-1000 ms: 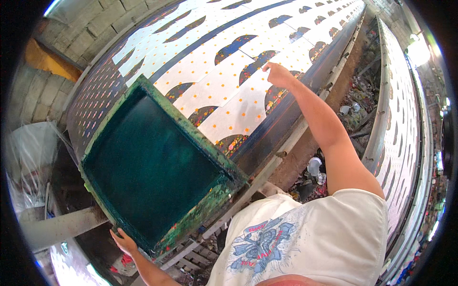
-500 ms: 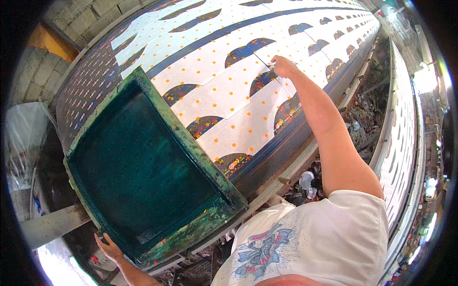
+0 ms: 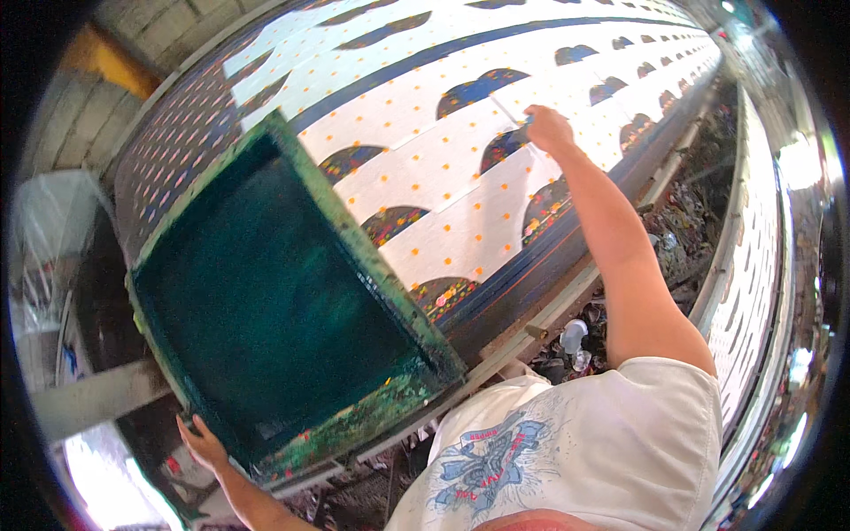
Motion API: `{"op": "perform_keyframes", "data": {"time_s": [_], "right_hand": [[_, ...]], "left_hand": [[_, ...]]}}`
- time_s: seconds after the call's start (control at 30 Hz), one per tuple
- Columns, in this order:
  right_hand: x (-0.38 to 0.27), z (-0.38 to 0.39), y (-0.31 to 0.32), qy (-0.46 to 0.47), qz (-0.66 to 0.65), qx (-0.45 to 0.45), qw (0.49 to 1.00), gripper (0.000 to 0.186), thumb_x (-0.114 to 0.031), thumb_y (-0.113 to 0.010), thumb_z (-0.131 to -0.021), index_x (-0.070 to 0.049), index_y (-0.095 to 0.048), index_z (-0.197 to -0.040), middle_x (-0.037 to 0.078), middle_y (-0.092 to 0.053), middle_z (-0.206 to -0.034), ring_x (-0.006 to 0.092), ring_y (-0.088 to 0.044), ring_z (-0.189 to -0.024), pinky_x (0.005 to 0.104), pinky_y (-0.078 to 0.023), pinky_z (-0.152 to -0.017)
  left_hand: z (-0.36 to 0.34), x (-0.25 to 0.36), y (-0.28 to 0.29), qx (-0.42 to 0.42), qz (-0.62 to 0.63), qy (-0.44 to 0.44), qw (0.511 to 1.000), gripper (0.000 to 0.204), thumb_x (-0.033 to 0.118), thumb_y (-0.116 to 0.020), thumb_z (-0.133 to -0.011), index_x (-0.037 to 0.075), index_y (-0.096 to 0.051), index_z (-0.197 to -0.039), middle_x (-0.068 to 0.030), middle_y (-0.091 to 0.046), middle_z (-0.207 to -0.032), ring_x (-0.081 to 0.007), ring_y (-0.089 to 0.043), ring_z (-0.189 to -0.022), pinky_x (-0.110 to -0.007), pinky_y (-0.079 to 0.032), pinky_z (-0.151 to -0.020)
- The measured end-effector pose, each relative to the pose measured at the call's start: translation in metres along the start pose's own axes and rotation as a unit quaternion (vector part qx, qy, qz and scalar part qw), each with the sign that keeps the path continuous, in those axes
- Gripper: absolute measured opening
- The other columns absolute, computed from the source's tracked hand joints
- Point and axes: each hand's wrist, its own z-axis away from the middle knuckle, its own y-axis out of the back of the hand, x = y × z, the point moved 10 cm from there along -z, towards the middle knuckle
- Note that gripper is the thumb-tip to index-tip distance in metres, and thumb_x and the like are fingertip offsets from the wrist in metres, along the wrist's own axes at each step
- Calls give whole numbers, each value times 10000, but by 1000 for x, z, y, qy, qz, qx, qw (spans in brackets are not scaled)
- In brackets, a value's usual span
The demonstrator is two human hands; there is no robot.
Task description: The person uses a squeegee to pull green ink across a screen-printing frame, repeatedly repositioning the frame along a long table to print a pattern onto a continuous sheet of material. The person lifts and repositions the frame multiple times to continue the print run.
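My left hand [image 3: 207,444] is at the lower left corner of a shallow, tray-like frame [image 3: 414,310], its fingers closed on the edge. The frame is green and paint-stained, with a dark green, wet-looking inside. It lies tilted across the near end of a long printed cloth [image 3: 425,195], white with orange dots and dark flowered half-round shapes. Over the cloth my right arm reaches far out. The right hand [image 3: 551,131] has its fingers closed beside one dark half-round; a thin pale strip [image 3: 505,111] runs up to it. Whatever the fingers pinch is too small to make out.
A rail [image 3: 567,310] runs along the table's near edge. Beyond it, litter and clear plastic cups [image 3: 574,336] lie in the gap. Another long table with patterned cloth [image 3: 739,292] stands at the right. A block wall [image 3: 177,40] rises at the far left.
The whole view has shifted slightly, so the frame and cloth appear further right. Both hands keep nearly the same places; the pale strip by my right hand shows more plainly now.
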Motion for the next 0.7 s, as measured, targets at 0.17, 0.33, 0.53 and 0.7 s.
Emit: {"op": "perform_keyframes", "data": {"time_s": [0.17,0.33,0.53,0.7], "right_hand": [[-58,106,-20,100,-252,-22,962,354,-161,-640,-1048,-128,-750,-1382,167,-799,-1145,311,-769,-1040,449,-602,-909],[-162,259,-63,223,-382,-125,888,370,-113,-653,-1039,-55,-713,-1399,149,-750,-1224,242,-749,-1024,376,-595,-906],[-277,293,-50,192,-271,-106,937,606,-362,-759,-993,13,-653,-1457,244,-696,-1360,422,-709,-1210,513,-574,-1039],[-295,307,-43,142,-199,-68,967,731,-378,-805,-953,1,-579,-1536,261,-708,-1386,438,-687,-1272,530,-540,-1102]], "left_hand": [[-8,11,2,-9,-13,-7,1000,627,411,-576,-1150,15,-500,-1630,-272,-586,-1581,-451,-569,-1443,-504,-455,-1199],[-4,8,2,14,0,-13,1000,616,395,-600,-1130,25,-519,-1616,-263,-612,-1539,-466,-578,-1414,-504,-464,-1177],[-11,-5,-1,9,91,-9,996,620,384,-653,-1111,25,-538,-1603,-255,-615,-1539,-438,-597,-1402,-497,-469,-1169],[-22,-35,-25,-102,173,153,968,796,421,-794,-1011,-92,-549,-1567,-280,-583,-1598,-406,-548,-1494,-443,-422,-1234]]}}
